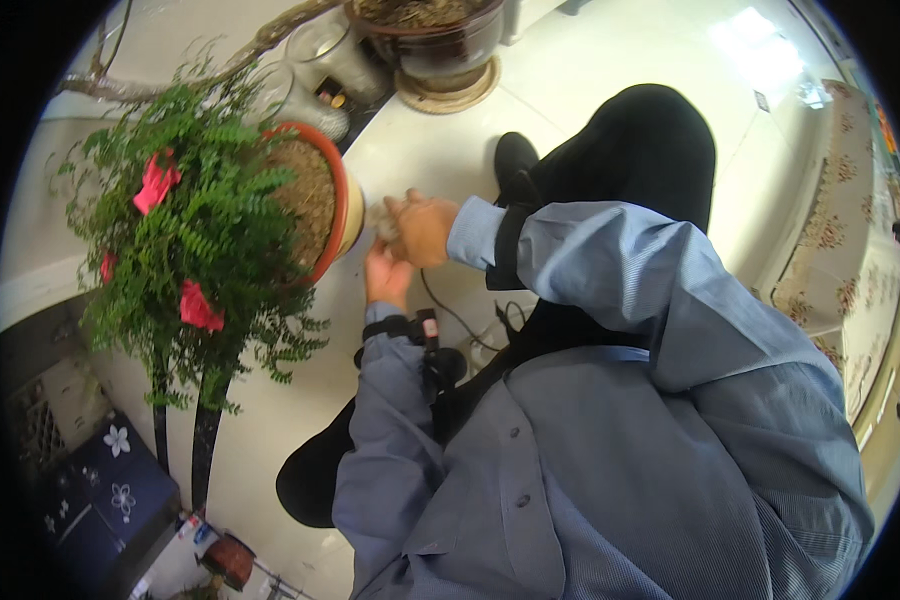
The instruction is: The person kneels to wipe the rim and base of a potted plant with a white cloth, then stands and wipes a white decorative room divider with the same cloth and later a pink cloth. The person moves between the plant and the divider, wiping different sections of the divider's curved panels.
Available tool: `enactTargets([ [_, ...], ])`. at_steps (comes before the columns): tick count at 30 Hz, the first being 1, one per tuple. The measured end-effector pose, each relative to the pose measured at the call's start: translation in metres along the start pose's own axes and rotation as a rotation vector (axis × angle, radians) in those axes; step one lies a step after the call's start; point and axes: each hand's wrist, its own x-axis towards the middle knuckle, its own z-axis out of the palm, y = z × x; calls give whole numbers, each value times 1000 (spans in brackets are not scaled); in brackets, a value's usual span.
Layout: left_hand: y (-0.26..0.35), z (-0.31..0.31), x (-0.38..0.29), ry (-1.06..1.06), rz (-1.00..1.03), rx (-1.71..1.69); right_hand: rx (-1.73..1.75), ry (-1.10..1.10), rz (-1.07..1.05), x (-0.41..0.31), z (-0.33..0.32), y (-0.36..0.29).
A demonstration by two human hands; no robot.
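My right hand is closed around a pale, crumpled, cloth-like piece, just beside a planter with an orange-red rim. Below it, my left hand shows its palm, its fingertips meeting the other hand and the pale piece. Blur and overlap hide how far the left fingers grip. Brown soil fills the planter's visible part. Green feathery foliage spreads left of it, carrying bright pink petal-like or paper-like pieces. Both my wrists wear black straps.
A large glossy pot stands on a round saucer at the top, near glass vessels and a thick branch. Dark cables lie by my legs. Black stand legs rise at lower left; a flowered cloth hangs at right.
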Motion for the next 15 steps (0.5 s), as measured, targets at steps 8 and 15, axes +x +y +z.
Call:
enactTargets([
  [8, 60, 95, -74, 10, -56, 324, 523, 385, -74, 62, 88, -17],
  [15, 81, 163, -188, 137, 81, 1198, 1143, 333, 434, 128, 143, -2],
])
